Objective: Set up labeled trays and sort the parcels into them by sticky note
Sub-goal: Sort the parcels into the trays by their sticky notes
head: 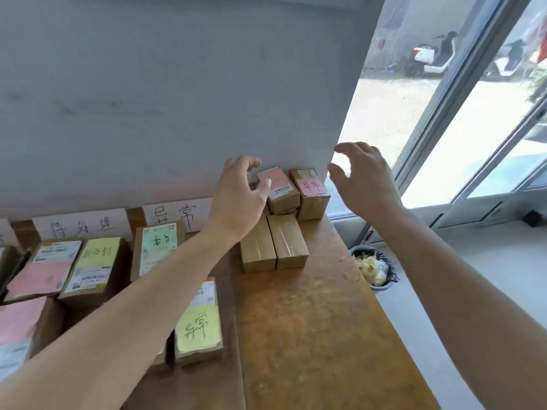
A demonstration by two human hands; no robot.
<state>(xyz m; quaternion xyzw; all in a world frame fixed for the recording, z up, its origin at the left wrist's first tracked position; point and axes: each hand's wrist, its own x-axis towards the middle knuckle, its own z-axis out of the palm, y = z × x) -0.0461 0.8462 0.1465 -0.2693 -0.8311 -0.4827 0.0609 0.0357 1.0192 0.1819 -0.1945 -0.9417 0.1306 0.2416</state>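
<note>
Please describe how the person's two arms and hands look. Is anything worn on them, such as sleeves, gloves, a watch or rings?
Both arms are bare as far as the picture shows: no sleeve on the left forearm or the right forearm. The left hand and the right hand wear no gloves. No watch, bracelet or ring is visible.
</note>
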